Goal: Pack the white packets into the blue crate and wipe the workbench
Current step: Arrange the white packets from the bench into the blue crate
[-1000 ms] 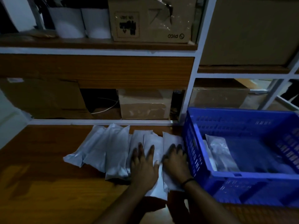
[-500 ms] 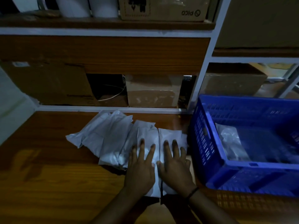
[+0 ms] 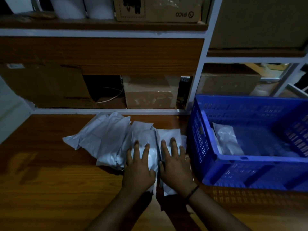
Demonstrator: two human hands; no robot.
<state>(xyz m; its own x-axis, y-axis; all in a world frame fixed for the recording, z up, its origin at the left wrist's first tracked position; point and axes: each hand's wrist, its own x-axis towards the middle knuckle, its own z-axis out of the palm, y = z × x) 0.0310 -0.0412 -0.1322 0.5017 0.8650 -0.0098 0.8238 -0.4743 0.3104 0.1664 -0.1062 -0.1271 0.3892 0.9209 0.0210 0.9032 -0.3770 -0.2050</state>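
Observation:
Several white packets (image 3: 106, 139) lie fanned out and overlapping on the wooden workbench (image 3: 41, 177), just left of the blue crate (image 3: 233, 164). My left hand (image 3: 139, 169) lies flat, fingers spread, on one packet (image 3: 145, 139). Beside it my right hand (image 3: 175, 165) presses flat on the rightmost packet (image 3: 168, 134), close to the crate's left wall. Neither hand grips anything. Inside the crate a white packet (image 3: 226, 139) leans near its left side, with clear plastic on the crate floor.
Behind the bench a white-framed shelf unit holds cardboard boxes (image 3: 148, 92), and a white cable (image 3: 113, 95) lies in a dark gap. A higher shelf carries a box (image 3: 158, 9) and white rolls (image 3: 68, 7). A white wall (image 3: 8, 105) borders the bench's left end.
Both hands stay flat on the two rightmost packets and have drawn them slightly toward me. The view has tilted a little, so the shelves sit higher in frame.

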